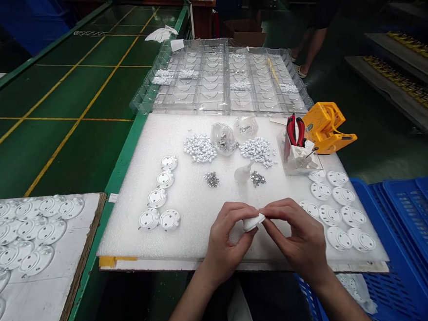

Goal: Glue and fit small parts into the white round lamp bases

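A white round plastic disc (254, 221) is held tilted just above the front of the foam sheet. My left hand (230, 240) grips it between thumb and fingers from the left. At the disc's right edge, my right hand (296, 235) is closed in a pinch; its fingertips hide whatever lies between them. Ahead stand a small translucent squeeze bottle (242, 174), a pile of small metal parts (258, 178) and another such pile (212, 179). Small white pieces form a left heap (200, 148) and a right heap (257, 150).
White discs stand in a left group (157, 198) and a right group (330, 215) on the foam sheet (132, 244). Clear trays (215, 101) lie behind. A box with red-handled pliers (295, 131) and a yellow tape dispenser (325, 128) are right; blue crates (415, 215) stand beyond.
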The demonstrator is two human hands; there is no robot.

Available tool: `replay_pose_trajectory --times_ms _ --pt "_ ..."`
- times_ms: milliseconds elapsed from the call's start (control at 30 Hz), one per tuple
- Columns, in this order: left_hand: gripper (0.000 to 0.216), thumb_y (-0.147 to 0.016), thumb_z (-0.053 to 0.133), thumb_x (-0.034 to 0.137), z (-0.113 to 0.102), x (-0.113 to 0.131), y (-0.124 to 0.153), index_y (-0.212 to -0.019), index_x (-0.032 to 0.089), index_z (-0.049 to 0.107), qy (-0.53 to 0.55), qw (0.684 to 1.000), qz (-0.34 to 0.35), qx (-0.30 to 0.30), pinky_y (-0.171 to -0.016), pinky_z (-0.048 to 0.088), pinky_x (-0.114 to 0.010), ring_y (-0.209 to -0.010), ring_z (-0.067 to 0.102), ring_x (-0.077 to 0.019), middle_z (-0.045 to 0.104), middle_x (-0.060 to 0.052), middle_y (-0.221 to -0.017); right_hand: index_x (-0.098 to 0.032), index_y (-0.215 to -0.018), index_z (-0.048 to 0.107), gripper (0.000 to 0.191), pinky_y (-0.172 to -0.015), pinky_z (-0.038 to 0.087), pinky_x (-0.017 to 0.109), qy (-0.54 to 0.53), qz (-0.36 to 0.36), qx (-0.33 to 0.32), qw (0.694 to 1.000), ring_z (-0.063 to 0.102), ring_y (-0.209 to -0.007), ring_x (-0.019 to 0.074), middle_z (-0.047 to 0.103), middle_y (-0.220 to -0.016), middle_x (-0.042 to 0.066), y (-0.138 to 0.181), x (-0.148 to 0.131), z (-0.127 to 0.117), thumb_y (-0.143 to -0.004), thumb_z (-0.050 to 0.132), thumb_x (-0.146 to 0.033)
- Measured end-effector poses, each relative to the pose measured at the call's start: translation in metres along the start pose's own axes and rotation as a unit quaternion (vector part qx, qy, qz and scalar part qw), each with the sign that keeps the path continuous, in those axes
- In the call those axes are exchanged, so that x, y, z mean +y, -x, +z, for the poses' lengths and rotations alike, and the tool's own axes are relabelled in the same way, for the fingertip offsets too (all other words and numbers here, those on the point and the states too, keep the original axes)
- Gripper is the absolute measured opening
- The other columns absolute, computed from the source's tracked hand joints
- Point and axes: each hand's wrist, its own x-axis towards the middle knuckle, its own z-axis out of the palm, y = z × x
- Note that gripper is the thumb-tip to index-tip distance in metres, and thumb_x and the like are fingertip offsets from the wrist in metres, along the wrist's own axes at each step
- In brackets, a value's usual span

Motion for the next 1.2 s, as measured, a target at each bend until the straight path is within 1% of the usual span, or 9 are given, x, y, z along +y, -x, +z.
replay_pose_trajectory --times_ms 133,300,500,633,767,867,933,1067,1200 --pt "0.037 -0.09 0.073 0.014 0.0 0.001 -0.003 -0.124 0.026 0.064 -0.011 0.999 -0.01 -0.034 -0.088 0.056 -0.031 -0.107 0.065 -0.021 0.067 -0.008 -0.115 -0.022 -0.097 0.069 0.017 -0.065 0.057 0.022 0.02 -0.004 0.007 1.0 0.069 -0.072 0.0109 0.07 -0.084 0.0 -0.003 0.002 -0.001 -0.09 0.068 -0.006" --pt "0.039 -0.09 0.076 0.016 -0.001 -0.001 0.002 -0.125 0.028 0.064 0.134 0.985 -0.104 -0.046 -0.096 0.057 -0.033 -0.122 0.068 -0.0238 0.068 -0.009 -0.133 -0.023 -0.09 0.066 0.015 -0.062 0.055 0.023 -0.021 0.021 0.008 1.0 0.066 -0.067 0.0109 0.066 -0.077 -0.003 -0.006 0.002 0.001 -0.091 0.067 -0.008" --pt "0.037 -0.083 0.085 0.022 -0.006 -0.001 -0.002 -0.112 0.025 0.062 0.329 0.926 -0.186 0.006 -0.085 0.059 -0.029 -0.084 0.078 -0.0149 0.07 -0.01 -0.138 -0.022 -0.103 0.071 0.01 -0.064 0.053 0.029 0.022 0.095 0.085 0.992 0.061 -0.066 0.0136 0.063 -0.08 -0.001 -0.036 0.012 0.004 -0.095 0.068 -0.027" --pt "0.042 -0.079 0.089 0.029 -0.009 0.003 -0.005 -0.109 0.023 0.06 0.365 0.901 -0.23 0.036 -0.079 0.057 -0.026 -0.078 0.077 -0.0137 0.076 -0.011 -0.126 -0.021 -0.095 0.072 0.016 -0.062 0.049 0.031 0.079 0.102 -0.014 0.992 0.054 -0.064 0.0134 0.06 -0.086 0.001 -0.066 0.026 0.018 -0.084 0.077 -0.03" --pt "0.046 -0.076 0.091 0.034 0.0 0.015 0.0 -0.105 0.021 0.057 0.415 0.869 -0.265 0.055 -0.07 0.054 -0.022 -0.074 0.076 -0.0138 0.076 -0.012 -0.123 -0.021 -0.074 0.063 0.021 -0.062 0.048 0.029 -0.048 0.146 0.017 0.988 0.054 -0.067 0.0141 0.058 -0.08 0.001 -0.069 0.033 0.018 -0.087 0.071 -0.035" --pt "0.049 -0.073 0.093 0.038 0.014 0.026 0.004 -0.101 0.021 0.056 0.459 0.833 -0.303 0.048 -0.066 0.052 -0.022 -0.073 0.076 -0.0135 0.074 -0.014 -0.129 -0.023 -0.094 0.063 0.029 -0.064 0.054 0.03 -0.233 0.222 0.059 0.945 0.067 -0.082 0.0194 0.069 -0.096 0.005 -0.062 0.032 0.002 -0.09 0.066 -0.051" --pt "0.05 -0.071 0.094 0.038 0.022 0.03 0.004 -0.099 0.02 0.056 0.477 0.814 -0.324 0.065 -0.068 0.053 -0.021 -0.073 0.075 -0.0129 0.077 -0.012 -0.12 -0.024 -0.105 0.058 0.037 -0.055 0.051 0.028 -0.317 0.266 0.048 0.909 0.068 -0.072 0.0185 0.073 -0.096 0.005 -0.058 0.031 -0.009 -0.088 0.067 -0.057" --pt "0.046 -0.073 0.093 0.037 0.031 0.028 0.0 -0.099 0.018 0.059 0.477 0.8 -0.346 0.117 -0.076 0.056 -0.023 -0.076 0.074 -0.0114 0.077 -0.008 -0.112 -0.025 -0.086 0.051 0.042 -0.04 0.03 0.022 -0.353 0.289 0.037 0.889 0.04 -0.043 0.0091 0.052 -0.056 -0.007 -0.052 0.036 -0.018 -0.081 0.077 -0.058" --pt "0.044 -0.075 0.092 0.035 0.033 0.024 -0.005 -0.099 0.018 0.06 0.454 0.795 -0.362 0.172 -0.08 0.056 -0.023 -0.079 0.073 -0.0104 0.075 -0.006 -0.112 -0.023 -0.081 0.055 0.044 -0.042 0.026 0.024 -0.385 0.263 0.082 0.881 0.034 -0.047 0.0083 0.043 -0.061 -0.006 -0.046 0.04 -0.012 -0.08 0.076 -0.062"
